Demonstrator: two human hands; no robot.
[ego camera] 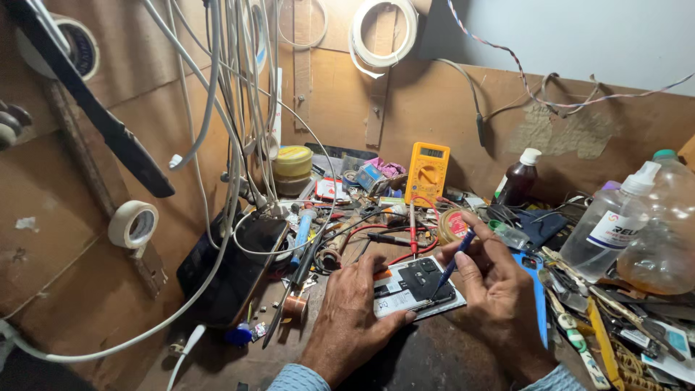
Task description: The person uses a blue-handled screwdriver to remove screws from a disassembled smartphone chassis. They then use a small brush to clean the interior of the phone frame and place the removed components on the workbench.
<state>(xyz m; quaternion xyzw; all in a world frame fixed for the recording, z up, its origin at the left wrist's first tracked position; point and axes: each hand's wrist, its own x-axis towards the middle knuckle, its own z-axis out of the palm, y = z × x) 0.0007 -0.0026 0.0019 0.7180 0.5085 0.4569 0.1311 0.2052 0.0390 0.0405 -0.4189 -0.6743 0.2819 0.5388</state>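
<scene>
From my feed, left hand (pixel 355 318) lies flat, pinning the opened phone (pixel 416 286) mid-bench (back cover off), while right hand (pixel 496 293) pinches a blue screwdriver (pixel 455 264), tip touching the phone

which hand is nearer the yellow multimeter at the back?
Right. The right hand sits below and a little right of the yellow multimeter, holding a blue tool that angles toward it. The left hand lies lower left, on the opened phone.
</scene>
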